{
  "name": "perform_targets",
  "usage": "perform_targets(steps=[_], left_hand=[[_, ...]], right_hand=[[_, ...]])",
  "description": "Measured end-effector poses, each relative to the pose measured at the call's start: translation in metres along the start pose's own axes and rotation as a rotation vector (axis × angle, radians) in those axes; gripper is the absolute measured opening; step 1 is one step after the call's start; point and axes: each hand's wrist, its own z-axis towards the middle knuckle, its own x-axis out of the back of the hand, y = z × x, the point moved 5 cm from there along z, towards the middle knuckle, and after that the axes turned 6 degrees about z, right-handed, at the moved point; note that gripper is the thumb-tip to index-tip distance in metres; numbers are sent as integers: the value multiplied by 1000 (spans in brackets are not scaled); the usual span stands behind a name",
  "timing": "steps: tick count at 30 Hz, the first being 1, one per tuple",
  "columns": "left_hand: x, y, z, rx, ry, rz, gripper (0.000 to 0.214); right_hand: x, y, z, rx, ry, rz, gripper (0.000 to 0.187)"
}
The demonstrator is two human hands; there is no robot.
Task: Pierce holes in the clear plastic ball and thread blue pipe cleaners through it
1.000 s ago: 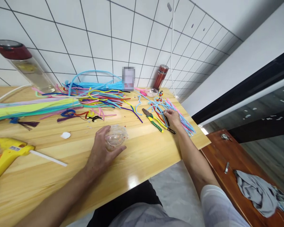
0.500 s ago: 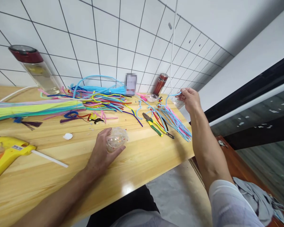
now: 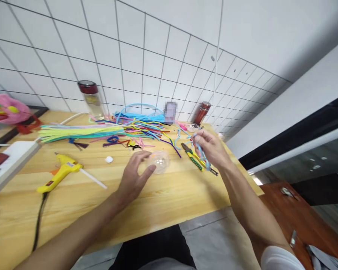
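My left hand (image 3: 135, 176) lies on the wooden table (image 3: 169, 195) with its fingers loosely spread, and their tips touch a clear plastic ball (image 3: 159, 162). My right hand (image 3: 210, 148) hovers above the table, pinched on a light blue pipe cleaner (image 3: 202, 154) that hangs down from the fingers. Under it lie pliers (image 3: 195, 161) with yellow-green handles. A heap of coloured pipe cleaners (image 3: 129, 129) spreads along the back of the table.
A yellow glue gun (image 3: 60, 172) with a black cord lies at the left, beside a white power strip (image 3: 8, 165). Two bottles (image 3: 91, 98) (image 3: 200, 112) stand by the tiled wall. A pink soft toy (image 3: 5, 108) sits far left. A brown bench (image 3: 298, 217) stands beyond the table's right edge.
My right hand took a light blue pipe cleaner from the right-hand pile, lifted it and brought it back over the pliers. My left hand loosened on the ball. The view swung left.
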Motion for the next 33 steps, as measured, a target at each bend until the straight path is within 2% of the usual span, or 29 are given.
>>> perform_targets(steps=[3, 6, 8, 11, 13, 17, 21, 24, 27, 33], left_hand=[[-7, 31, -5, 150, -249, -297, 36], [-17, 50, -16, 256, -410, -538, 35], [-20, 54, -23, 275, -423, -575, 33], [-17, 54, -31, 240, -349, -517, 30], [-13, 54, -34, 207, -298, -472, 28], [-6, 53, -33, 163, -225, -337, 23], [1, 48, -29, 155, -175, -156, 26], [7, 45, -27, 137, -157, -109, 25], [19, 40, -25, 149, -62, -104, 23], [35, 26, -25, 162, 27, -8, 22]], right_hand=[[-53, 6, -39, -33, -226, -46, 27], [-83, 13, -69, -41, -320, 3, 30], [-93, 16, -79, -39, -316, 46, 32], [-99, 22, -84, -91, -320, 110, 39], [-101, 25, -87, -146, -373, 137, 44], [-97, 29, -94, -208, -452, 52, 51], [-81, 32, -103, -236, -447, -121, 54], [-67, 37, -109, -235, -457, -178, 55], [-49, 48, -113, -252, -440, -180, 57], [-15, 62, -115, -249, -356, -229, 56]])
